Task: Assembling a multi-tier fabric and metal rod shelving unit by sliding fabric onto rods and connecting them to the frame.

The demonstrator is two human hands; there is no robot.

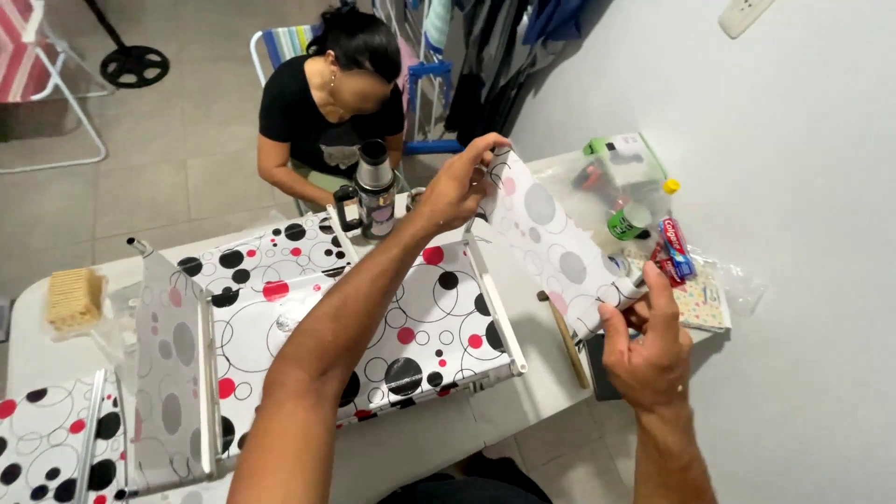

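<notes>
So both hands are up on the same thing here: a white side flap (546, 245) of patterned material with grey, black and pink circles, held raised at the centre-right of the frame. The left hand (462, 182) is pinching its top corner between thumb and fingers, just above centre, and the right hand (644, 350) is gripping the bottom edge at lower right, thumb on top and fingers curled under. The flap hangs off the right side of a flat panel (373, 308) in the same circle print, which fills the middle of the frame and has a white frame bar (495, 308) along its right edge. There's one more flap (173, 373) standing upright at lower left, so I count two raised flaps total. Up top in the centre a second person in a black shirt (299, 117) sits on a striped chair (280, 42), head bent down, both of their hands hidden behind one steel flask (375, 187). At far left there's one stack of crackers (75, 299) on the white table (523, 392). At the right, past the flap, there's a clear plastic bag (635, 187) with small stuff inside, one red and blue toothpaste tube (674, 247), and one patterned notebook (705, 303). One wooden stick (567, 345) lies just under the flap. Upper left of the frame shows one round black weight plate (133, 65) on the tiled floor.
</notes>
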